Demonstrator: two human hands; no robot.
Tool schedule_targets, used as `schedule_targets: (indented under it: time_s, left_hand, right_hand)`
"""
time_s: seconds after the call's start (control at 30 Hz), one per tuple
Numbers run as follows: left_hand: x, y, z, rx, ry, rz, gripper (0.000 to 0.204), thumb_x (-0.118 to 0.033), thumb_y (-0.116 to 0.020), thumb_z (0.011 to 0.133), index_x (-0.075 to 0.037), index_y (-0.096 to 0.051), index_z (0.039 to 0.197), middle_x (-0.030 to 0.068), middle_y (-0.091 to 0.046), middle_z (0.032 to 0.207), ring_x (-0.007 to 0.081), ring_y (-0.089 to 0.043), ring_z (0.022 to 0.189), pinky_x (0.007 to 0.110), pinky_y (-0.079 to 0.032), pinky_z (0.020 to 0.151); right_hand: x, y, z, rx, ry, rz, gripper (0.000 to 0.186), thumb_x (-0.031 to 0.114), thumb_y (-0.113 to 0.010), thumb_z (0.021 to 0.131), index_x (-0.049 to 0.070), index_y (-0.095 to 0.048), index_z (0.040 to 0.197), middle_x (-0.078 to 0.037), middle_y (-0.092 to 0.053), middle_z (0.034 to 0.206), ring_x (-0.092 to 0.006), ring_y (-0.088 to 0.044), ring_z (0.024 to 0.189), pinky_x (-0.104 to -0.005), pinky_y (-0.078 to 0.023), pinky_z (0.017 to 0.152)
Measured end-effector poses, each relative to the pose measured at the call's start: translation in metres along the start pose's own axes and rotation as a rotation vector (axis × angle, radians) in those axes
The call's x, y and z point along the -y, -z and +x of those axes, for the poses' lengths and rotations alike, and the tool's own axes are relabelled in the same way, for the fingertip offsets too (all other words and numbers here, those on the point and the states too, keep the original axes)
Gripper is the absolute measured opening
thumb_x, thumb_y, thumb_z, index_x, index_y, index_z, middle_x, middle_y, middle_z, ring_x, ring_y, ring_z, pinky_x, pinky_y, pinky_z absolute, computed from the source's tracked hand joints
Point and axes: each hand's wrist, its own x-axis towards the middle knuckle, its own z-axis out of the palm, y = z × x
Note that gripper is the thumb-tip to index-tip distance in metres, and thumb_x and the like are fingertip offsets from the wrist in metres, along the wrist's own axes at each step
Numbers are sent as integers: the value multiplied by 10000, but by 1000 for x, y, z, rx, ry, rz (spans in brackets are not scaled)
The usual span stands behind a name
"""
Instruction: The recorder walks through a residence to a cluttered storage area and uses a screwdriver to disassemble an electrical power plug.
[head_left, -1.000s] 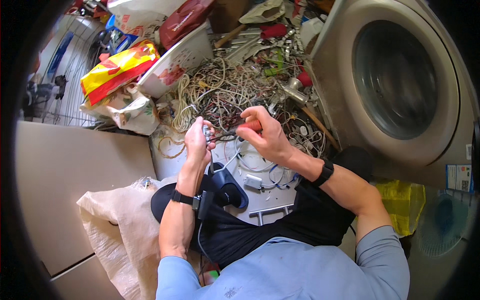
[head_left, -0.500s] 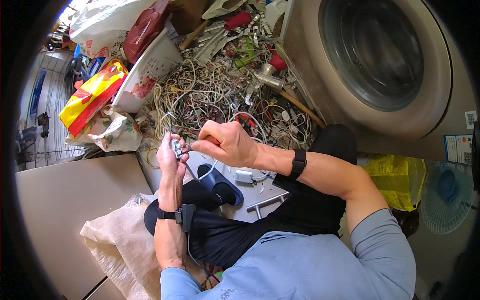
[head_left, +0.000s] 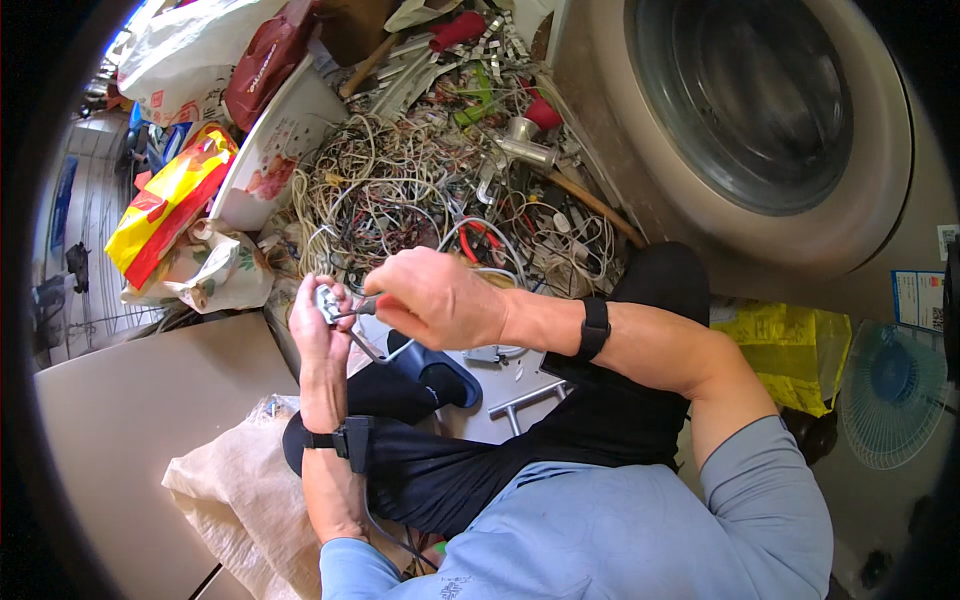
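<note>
My left hand [head_left: 322, 315] is closed around a small silvery-grey part [head_left: 327, 303]. A grey cable [head_left: 376, 356] hangs from beside that part and bends toward the blue slipper on my foot. My right hand [head_left: 440, 300] is a fist around a tool with a dark end [head_left: 364, 306]; its handle, showing reddish, is mostly hidden by the fingers. The tool's end meets the grey part at my left fingertips. Below my right wrist a small grey box [head_left: 485, 353] lies on the floor, partly covered. A metal bar with a crosspiece [head_left: 522, 404] lies nearer my legs.
Ahead spreads a heap of tangled wires [head_left: 390, 190], with red-handled pliers [head_left: 478, 237] and a hammer [head_left: 525, 145] on it. A white tub [head_left: 270, 150] and bags stand left, a washing machine [head_left: 600, 130] right. A beige sack [head_left: 235, 490] lies beside my left leg.
Both hands have shifted slightly left with the grey part. My right fist has turned, and the tool's dark end shows more clearly. The grey box is now more covered.
</note>
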Motion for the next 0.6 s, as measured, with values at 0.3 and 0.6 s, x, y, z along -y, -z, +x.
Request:
schedule_targets:
  time_s: [0.3,0.6]
  left_hand:
    - [8,-18,-17,-53,3,120,240,-289,-487,1052,-93,-568,938,55,-603,721,139,-515,524,225,-325,382]
    - [6,-5,-10,56,-33,28,244,-286,-492,1061,-75,-577,971,76,-605,751,158,-538,567,233,-358,417]
  right_hand:
    - [2,6,-1,69,-196,-18,329,113,-762,821,39,-577,1083,-140,-595,873,-348,-602,801,-443,-498,723]
    - [7,10,-6,-20,-186,47,287,81,-746,838,33,-593,1076,-149,-573,917,-334,-612,787,-405,-498,687]
